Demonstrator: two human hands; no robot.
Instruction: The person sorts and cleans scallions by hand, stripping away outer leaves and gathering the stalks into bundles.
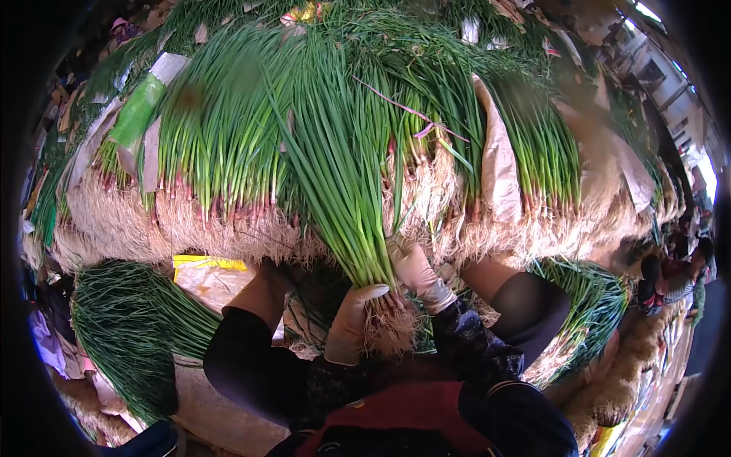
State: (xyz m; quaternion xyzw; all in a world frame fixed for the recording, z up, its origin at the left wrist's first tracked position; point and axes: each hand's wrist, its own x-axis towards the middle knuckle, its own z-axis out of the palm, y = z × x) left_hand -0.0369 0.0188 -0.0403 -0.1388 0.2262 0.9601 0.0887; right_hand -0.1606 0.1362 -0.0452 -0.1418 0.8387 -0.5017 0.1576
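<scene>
Head camera: we recorded two gloved hands on one loose bunch of green onions (pixel 339 190) at the centre of the work area. We noted its roots (pixel 390 327) pointing toward the body and its leaves extending away, overlapping the stacked onions behind.

Left hand (pixel 349 324): we observed it wrapped around the lower stems just above the roots, thumb laid across the front. Right hand (pixel 416 273): we observed it against the right side of the stems, slightly farther from the body; we could not tell how far its fingers curled, as the bunch hid part of them.

Beyond the hands, we identified a long row of onions (pixel 221 167), roots facing the body. Right of the held bunch, we located a pink tie (pixel 426 127) across part of the row and, farther right, an upright brown sheet (pixel 499 164). At the lower left, we located a large heap of onions (pixel 126 327) beside a yellow-edged bag (pixel 221 283).
</scene>
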